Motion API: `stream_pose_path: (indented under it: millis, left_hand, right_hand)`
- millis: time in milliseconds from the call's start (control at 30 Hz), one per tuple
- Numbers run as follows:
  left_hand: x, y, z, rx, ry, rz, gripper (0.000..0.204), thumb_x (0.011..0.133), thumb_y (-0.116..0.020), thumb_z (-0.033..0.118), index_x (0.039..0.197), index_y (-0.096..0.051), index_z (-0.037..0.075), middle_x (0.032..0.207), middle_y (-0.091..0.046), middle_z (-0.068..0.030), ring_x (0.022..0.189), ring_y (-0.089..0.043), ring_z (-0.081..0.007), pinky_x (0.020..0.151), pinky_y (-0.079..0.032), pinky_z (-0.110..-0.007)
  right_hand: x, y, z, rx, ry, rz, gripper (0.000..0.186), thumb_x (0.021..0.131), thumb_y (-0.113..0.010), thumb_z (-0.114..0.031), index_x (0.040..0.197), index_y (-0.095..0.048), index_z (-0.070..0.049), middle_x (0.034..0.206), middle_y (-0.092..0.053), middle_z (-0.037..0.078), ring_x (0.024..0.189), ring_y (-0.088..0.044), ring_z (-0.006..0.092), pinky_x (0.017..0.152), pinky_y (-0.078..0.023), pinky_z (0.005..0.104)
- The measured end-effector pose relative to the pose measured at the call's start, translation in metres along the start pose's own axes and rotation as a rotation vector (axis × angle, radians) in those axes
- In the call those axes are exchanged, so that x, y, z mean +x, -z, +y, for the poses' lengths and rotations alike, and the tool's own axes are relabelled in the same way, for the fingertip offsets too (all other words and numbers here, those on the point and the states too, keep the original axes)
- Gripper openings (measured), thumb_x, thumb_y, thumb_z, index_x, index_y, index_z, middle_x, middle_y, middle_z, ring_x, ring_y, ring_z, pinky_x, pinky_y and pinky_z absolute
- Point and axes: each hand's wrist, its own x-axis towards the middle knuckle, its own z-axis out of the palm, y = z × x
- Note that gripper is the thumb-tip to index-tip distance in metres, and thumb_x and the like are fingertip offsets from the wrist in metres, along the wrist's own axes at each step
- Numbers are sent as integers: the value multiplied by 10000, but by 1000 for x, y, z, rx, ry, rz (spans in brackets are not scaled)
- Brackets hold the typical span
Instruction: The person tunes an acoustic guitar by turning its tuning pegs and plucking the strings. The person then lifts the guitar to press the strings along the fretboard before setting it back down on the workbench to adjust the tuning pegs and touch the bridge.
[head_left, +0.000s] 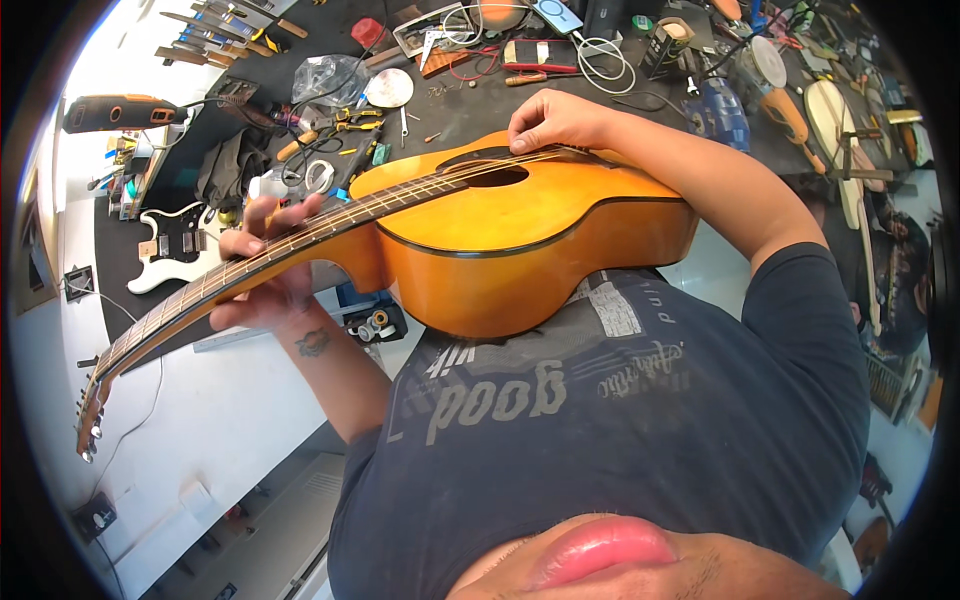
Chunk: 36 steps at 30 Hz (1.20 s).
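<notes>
An orange-yellow acoustic guitar lies across my lap, its body against my shirt and its neck reaching to the left. My left hand is around the middle of the neck, with fingertips over the fretboard from the far side and the rest beneath it. The headstock points down at the lower left. My right hand rests over the strings beside the sound hole, forearm across the body's edge. Its fingers are curled in with the thumb against them; whatever lies between them is hidden.
Beyond the guitar stands a dark workbench with pliers, cables and a clear plastic bag. A white electric guitar body lies left, near an orange-black tool. Guitar necks hang right.
</notes>
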Motion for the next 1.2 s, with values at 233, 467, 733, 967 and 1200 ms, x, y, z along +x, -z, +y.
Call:
stream_pose_path:
  millis: [233,467,733,967,1200]
  left_hand:
    - [2,12,17,-100,-161,41,689,749,-784,726,1039,-670,112,1141,-648,-66,1174,-625,-291,1206,-283,-629]
    - [14,-2,7,-49,-238,16,731,771,-681,827,992,-594,135,920,-600,-55,930,-607,-226,839,-367,-390]
    - [9,4,9,-30,-218,32,737,792,-647,831,1042,-606,140,964,-579,-59,947,-566,-217,866,-369,-412]
    - [10,-14,7,-124,-156,104,727,722,-738,809,1030,-665,154,931,-598,-5,939,-564,-202,946,-353,-454]
    - [2,-26,14,-6,-162,481,192,907,-728,266,820,-627,129,786,-617,-6,845,-604,-176,949,-416,-423]
  right_hand:
    - [-2,-1,0,-2,-10,21,209,873,-832,-202,937,-757,-19,861,-712,-4,811,-628,77,778,-503,255]
    - [-1,-1,-3,5,15,-20,216,861,-841,-196,951,-758,-18,867,-714,-2,815,-627,77,784,-502,253]
    - [1,-2,0,55,6,-18,228,910,-799,-247,969,-752,-32,877,-708,-5,807,-614,85,771,-500,262]
    - [-4,-8,-32,-77,131,87,251,986,-704,-289,1058,-690,-49,978,-659,-29,912,-582,94,810,-480,277]
    - [-47,-44,-120,-493,181,93,271,990,-661,-255,1038,-695,9,874,-666,105,816,-631,198,763,-514,344]
